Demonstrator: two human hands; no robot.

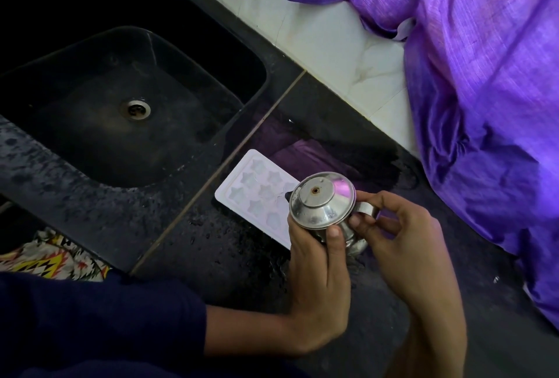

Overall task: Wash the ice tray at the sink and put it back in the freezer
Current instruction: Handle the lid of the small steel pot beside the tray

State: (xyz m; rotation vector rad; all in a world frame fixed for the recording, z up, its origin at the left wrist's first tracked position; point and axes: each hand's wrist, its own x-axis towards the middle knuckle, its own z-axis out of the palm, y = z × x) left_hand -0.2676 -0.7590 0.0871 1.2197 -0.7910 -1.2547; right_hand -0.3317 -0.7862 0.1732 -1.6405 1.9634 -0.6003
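Both hands hold a small steel pot: left hand (317, 259) wraps its body, thumb on the lid's rim; right hand (402, 244) pinches its handle. Steel pot (320, 199) hovers over the white ice tray (257, 190), which lies on the wet black table (211, 244) beside the sink (136, 81). Purple cloth (469, 60) drapes at right.

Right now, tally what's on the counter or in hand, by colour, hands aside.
White: 1, the ice tray, flat on the black counter beside the sink.
Silver: 1, the steel pot, held by left hand and right hand.
Purple: 1, the cloth.
Total: 3
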